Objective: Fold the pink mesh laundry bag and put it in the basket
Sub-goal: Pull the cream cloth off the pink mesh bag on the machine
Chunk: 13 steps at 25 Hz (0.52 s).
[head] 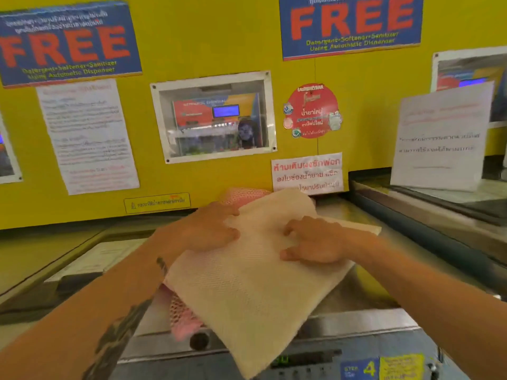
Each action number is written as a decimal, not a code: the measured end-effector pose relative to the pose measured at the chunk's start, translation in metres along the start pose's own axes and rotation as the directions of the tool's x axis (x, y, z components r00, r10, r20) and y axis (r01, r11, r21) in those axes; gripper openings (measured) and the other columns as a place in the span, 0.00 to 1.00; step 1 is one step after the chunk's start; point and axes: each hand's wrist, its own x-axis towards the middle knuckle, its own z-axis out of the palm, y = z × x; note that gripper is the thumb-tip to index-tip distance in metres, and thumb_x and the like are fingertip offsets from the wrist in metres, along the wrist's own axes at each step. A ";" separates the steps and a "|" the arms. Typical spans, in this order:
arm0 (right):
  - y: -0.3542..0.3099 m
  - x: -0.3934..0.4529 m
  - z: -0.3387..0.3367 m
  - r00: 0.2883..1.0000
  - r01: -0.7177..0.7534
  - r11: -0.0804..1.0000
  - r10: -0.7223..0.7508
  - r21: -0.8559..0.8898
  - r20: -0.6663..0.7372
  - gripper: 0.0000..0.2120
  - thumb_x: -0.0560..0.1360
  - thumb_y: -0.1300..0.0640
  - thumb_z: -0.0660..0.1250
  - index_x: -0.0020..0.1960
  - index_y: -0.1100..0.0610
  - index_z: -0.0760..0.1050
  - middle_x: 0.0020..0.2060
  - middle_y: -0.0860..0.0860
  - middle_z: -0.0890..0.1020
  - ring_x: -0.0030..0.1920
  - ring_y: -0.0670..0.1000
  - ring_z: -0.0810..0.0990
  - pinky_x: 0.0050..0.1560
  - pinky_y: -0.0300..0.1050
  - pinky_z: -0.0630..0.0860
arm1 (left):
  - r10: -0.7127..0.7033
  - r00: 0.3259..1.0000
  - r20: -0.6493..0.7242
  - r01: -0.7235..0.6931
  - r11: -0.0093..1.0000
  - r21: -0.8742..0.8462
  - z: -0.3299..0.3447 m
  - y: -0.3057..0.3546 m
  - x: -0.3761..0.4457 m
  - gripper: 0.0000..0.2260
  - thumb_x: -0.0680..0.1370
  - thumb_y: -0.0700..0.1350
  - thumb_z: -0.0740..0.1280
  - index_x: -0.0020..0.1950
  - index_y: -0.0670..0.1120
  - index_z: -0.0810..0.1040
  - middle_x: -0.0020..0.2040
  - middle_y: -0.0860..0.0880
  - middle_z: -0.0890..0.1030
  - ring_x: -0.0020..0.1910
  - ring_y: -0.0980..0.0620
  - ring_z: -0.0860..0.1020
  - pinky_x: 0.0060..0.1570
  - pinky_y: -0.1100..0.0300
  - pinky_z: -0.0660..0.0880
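A cream mesh laundry bag [247, 292] lies flat on the steel top of a washing machine [354, 319], one corner hanging over the front edge. Under it lies the pink mesh laundry bag [184, 314], showing at the lower left and again at the far end by the wall. My left hand [211, 229] rests flat on the cream bag's far left part, fingers spread. My right hand [312, 242] presses on the cream bag near its right edge, fingers bent with the tips on the mesh. No basket is in view.
A yellow wall [219, 45] with posters and paper notices stands right behind the machine top. A control panel with a display and a "4" sticker [367, 368] runs along the front edge. Another machine's steel top [428, 209] adjoins on the right.
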 end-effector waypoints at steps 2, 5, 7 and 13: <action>0.008 0.001 -0.002 0.996 0.080 0.997 -0.080 -0.008 -0.033 0.21 0.76 0.40 0.63 0.65 0.48 0.70 0.62 0.48 0.73 0.60 0.52 0.73 0.63 0.52 0.70 | -0.017 0.997 0.076 0.017 1.000 -0.006 0.001 0.007 0.010 0.26 0.77 0.53 0.66 0.74 0.54 0.66 0.75 0.51 0.67 0.72 0.49 0.67 0.69 0.55 0.64; 0.021 0.011 -0.021 0.987 0.158 0.987 -0.158 -0.016 -0.015 0.03 0.76 0.51 0.65 0.48 0.48 0.73 0.49 0.47 0.76 0.50 0.51 0.75 0.53 0.50 0.73 | 0.012 1.000 -0.014 -0.012 1.000 -0.001 -0.002 0.020 0.015 0.23 0.76 0.52 0.67 0.71 0.54 0.69 0.70 0.51 0.73 0.67 0.50 0.72 0.66 0.53 0.69; 0.032 0.023 -0.047 0.991 0.123 0.988 -0.128 -0.094 -0.047 0.05 0.73 0.56 0.67 0.40 0.49 0.72 0.43 0.46 0.77 0.47 0.53 0.75 0.47 0.49 0.73 | 0.032 0.994 -0.108 -0.042 0.995 -0.095 -0.007 0.025 0.019 0.22 0.76 0.52 0.68 0.70 0.56 0.71 0.69 0.53 0.74 0.64 0.52 0.73 0.65 0.53 0.70; 0.045 0.028 -0.106 0.964 -0.244 0.955 0.219 -0.169 -0.152 0.19 0.76 0.56 0.62 0.67 0.48 0.72 0.72 0.51 0.69 0.67 0.57 0.72 0.64 0.48 0.72 | 0.238 0.965 -0.111 -0.262 0.856 -0.446 -0.012 0.036 0.041 0.14 0.79 0.45 0.64 0.63 0.57 0.76 0.56 0.56 0.79 0.54 0.57 0.79 0.55 0.58 0.76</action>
